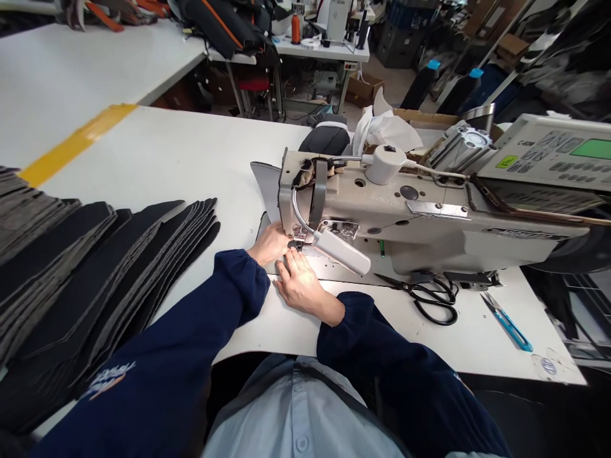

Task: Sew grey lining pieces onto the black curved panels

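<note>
A grey panel (265,187) lies at the centre of the frame, and it appears to run under the presser foot (296,245) of an industrial sewing machine (382,216) and out behind the machine's head; the part beneath the foot is hidden. The left hand (270,245) lies flat on the material just left of the foot, its fingertips out of sight behind the machine's head. The right hand (298,283) sits just in front of the foot with its fingers spread and pressing down; neither hand shows a pinch. Work this close to the needle calls for flat, even pressure on both sides of the foot, with the fingertips kept clear.

A white gooseneck lamp (341,251) arches down right by the foot and crowds the hands' space. To the right lie black-handled shears (432,302) and blue-handled thread snips (506,321), both on the white table (167,146). At the left, overlapping stacks of black-and-grey cut panels (109,273) fan out close to the left sleeve (238,286). A control panel with a green screen (548,149) stands at the upper right, and a strip of yellow tape (79,143) crosses the table at the upper left.
</note>
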`<state>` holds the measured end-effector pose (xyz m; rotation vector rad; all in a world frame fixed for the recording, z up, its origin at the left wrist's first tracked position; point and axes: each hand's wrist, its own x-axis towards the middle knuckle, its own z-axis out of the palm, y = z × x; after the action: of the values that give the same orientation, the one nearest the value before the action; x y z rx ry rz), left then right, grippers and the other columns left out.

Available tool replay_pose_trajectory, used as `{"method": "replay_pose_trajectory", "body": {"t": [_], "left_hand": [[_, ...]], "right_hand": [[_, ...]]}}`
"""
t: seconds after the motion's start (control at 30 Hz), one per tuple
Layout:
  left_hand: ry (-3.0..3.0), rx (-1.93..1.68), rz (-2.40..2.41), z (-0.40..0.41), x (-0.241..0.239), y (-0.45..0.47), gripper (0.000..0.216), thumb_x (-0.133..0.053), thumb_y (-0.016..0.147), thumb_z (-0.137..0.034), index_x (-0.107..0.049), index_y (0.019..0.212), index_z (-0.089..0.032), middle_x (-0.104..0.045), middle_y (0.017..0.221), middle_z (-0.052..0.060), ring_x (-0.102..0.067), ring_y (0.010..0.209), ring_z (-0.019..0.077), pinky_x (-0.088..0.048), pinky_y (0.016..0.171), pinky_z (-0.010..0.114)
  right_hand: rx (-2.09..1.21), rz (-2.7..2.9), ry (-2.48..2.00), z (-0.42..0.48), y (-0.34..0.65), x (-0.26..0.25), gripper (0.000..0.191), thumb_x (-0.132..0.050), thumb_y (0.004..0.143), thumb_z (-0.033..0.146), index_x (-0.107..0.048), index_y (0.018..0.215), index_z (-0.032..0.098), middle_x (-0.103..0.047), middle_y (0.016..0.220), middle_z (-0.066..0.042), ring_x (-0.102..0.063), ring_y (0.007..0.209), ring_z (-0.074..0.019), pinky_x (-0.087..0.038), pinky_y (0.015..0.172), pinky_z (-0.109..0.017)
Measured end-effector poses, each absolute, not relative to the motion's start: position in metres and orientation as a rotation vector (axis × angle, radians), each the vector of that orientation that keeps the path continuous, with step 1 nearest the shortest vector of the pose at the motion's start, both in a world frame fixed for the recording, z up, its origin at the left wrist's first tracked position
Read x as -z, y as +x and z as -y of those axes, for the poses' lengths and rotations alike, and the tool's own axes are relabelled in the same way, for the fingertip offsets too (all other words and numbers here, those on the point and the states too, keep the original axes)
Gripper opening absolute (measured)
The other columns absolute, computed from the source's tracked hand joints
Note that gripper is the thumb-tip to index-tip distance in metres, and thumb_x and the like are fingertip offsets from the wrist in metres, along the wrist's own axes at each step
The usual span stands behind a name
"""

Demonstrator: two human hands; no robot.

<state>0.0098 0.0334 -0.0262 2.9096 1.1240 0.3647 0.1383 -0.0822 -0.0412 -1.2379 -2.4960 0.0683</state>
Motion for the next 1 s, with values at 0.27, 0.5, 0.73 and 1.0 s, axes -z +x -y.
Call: {"method": "replay_pose_trajectory", "body": {"t": [0.27,0.5,0.73,1.0], "left_hand": [[2.973,-0.319,-1.041,-0.032,0.027,0.006,0.017,-0.051,0.078,-0.006,-0.065,0.069,-0.012,-0.068,0.079,0.01,-0.063,0.092,0.0242,-0.05,0.082,0.033],[3.104,-0.302,-0.978,-0.062,0.009,-0.036,0.03,-0.054,0.079,-0.009,-0.066,0.106,-0.013,-0.065,0.113,0.013,-0.058,0.108,0.0244,-0.043,0.096,0.036],[3.014,-0.112,-1.343,-0.091,-0.02,-0.034,0.037,-0.056,0.078,-0.003,-0.067,0.111,-0.016,-0.056,0.136,0.014,-0.047,0.129,0.0276,-0.034,0.105,0.044],[2.777,0.05,-1.398,0.011,-0.041,-0.032,0.013,-0.059,0.078,-0.008,-0.072,0.075,-0.012,-0.072,0.077,0.016,-0.069,0.081,0.0282,-0.052,0.07,0.038]], "right_hand": [[-0.09,2.465,-1.246,0.082,0.138,0.046,0.044,-0.048,0.094,0.029,-0.056,0.123,-0.002,-0.048,0.135,-0.033,-0.042,0.132,-0.0394,-0.037,0.108,-0.056],[-0.038,2.442,-1.236,0.084,0.14,0.05,0.041,-0.049,0.093,0.031,-0.058,0.122,0.003,-0.047,0.138,-0.03,-0.042,0.133,-0.038,-0.039,0.106,-0.055],[0.11,2.415,-1.196,0.081,0.144,0.064,0.036,-0.05,0.092,0.027,-0.059,0.121,0.008,-0.048,0.137,-0.028,-0.043,0.132,-0.0376,-0.042,0.103,-0.054],[0.287,2.378,-0.887,0.08,0.146,0.061,0.037,-0.037,0.094,0.015,-0.051,0.128,0.008,-0.056,0.126,-0.025,-0.055,0.117,-0.0333,-0.052,0.089,-0.052]]}}
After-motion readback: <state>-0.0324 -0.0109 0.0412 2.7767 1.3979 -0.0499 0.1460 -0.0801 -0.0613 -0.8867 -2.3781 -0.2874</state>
